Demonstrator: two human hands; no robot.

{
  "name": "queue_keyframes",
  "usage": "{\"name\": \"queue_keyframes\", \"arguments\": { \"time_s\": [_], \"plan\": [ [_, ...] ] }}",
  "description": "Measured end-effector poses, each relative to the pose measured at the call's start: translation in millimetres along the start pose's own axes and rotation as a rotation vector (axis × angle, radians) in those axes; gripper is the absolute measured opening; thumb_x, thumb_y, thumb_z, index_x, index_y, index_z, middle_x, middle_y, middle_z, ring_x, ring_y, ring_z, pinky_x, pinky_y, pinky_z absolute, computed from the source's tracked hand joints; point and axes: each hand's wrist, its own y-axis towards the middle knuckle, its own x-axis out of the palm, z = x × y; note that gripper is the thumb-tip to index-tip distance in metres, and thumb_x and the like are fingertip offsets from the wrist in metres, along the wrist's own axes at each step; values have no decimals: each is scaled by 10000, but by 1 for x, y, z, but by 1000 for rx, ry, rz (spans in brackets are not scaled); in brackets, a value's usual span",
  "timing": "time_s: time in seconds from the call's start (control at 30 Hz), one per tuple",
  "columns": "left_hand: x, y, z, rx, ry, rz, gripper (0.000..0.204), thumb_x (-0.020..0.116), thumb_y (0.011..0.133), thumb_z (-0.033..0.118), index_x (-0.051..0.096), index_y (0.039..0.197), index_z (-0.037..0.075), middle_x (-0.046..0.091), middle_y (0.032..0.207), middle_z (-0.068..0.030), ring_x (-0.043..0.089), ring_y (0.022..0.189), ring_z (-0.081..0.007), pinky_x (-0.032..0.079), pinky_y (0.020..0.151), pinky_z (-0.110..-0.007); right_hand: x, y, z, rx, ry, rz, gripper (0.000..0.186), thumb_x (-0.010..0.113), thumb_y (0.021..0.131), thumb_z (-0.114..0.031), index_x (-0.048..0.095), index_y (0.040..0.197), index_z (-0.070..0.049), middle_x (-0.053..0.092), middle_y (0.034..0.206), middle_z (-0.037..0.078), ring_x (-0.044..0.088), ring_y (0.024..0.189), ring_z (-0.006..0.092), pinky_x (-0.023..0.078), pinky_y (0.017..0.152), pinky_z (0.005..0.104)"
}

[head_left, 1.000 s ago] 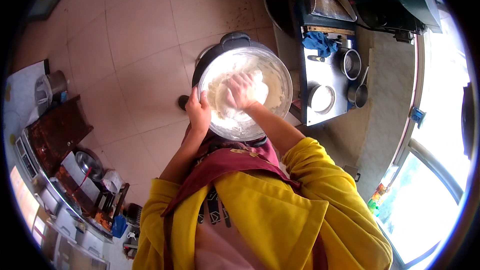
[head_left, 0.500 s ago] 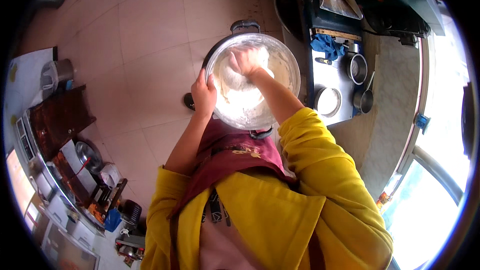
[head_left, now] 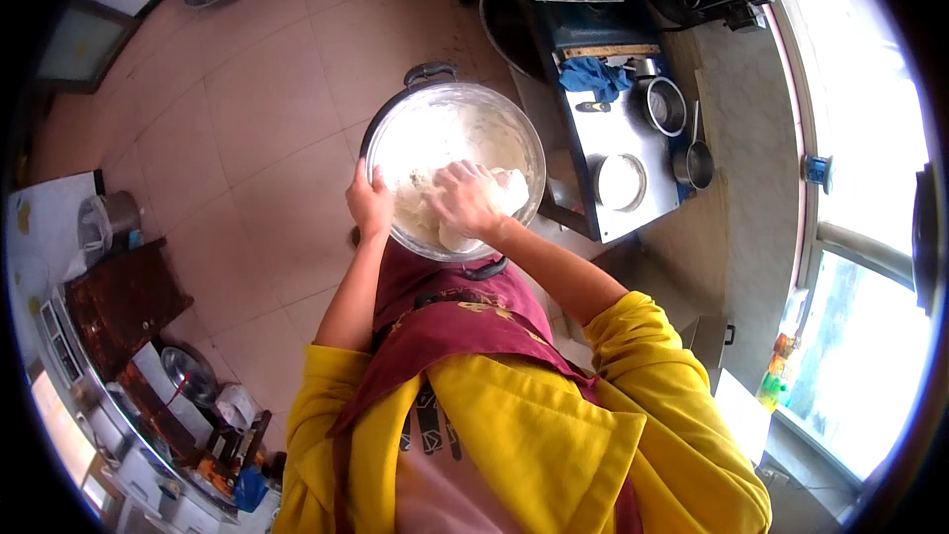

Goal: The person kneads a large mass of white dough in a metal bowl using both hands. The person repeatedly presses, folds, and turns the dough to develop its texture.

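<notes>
Dough (head_left: 513, 192) under right hand (head_left: 465, 202)

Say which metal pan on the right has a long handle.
The rightmost, a grey saucepan; the two round pans left of it show no such long handle.

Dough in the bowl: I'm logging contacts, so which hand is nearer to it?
Right: the right hand is on the dough, while the left hand grips the left side of the bowl, farther away.

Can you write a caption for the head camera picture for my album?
Right hand on the pale dough, left hand holding the round metal bowl.
</notes>
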Motion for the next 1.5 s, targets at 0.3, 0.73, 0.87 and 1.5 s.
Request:
{"name": "queue_keyframes", "arguments": {
  "time_s": [0.3,0.73,0.87,1.5],
  "plan": [
    [-6,1,8,-39,23,-56,315,549,909,181,567,1126,-47,642,914,-256,612,855,-427,469,736,-475,24,-7,26,-92,22,230,187,577,719,-224,619,852,-99,615,853,85,573,852,268,449,764,388],
    [-7,8,5,33,-41,-54,220,548,919,155,560,1019,-40,624,776,-246,618,708,-410,468,626,-430,53,89,40,-176,3,228,185,596,699,-248,636,810,-104,611,750,52,583,791,248,448,715,389],
    [-9,10,5,44,-9,-47,250,554,919,192,563,1037,-28,625,782,-247,621,715,-411,471,627,-436,62,112,43,-186,5,203,172,584,720,-249,649,779,-102,622,797,57,587,818,246,453,721,389],
    [-2,3,4,-60,8,-30,355,547,908,193,552,1177,-38,638,1001,-266,609,938,-420,476,825,-453,6,38,-3,144,-197,-479,284,523,832,-289,683,735,-76,665,750,153,658,722,308,521,652,420]
  ]
}}
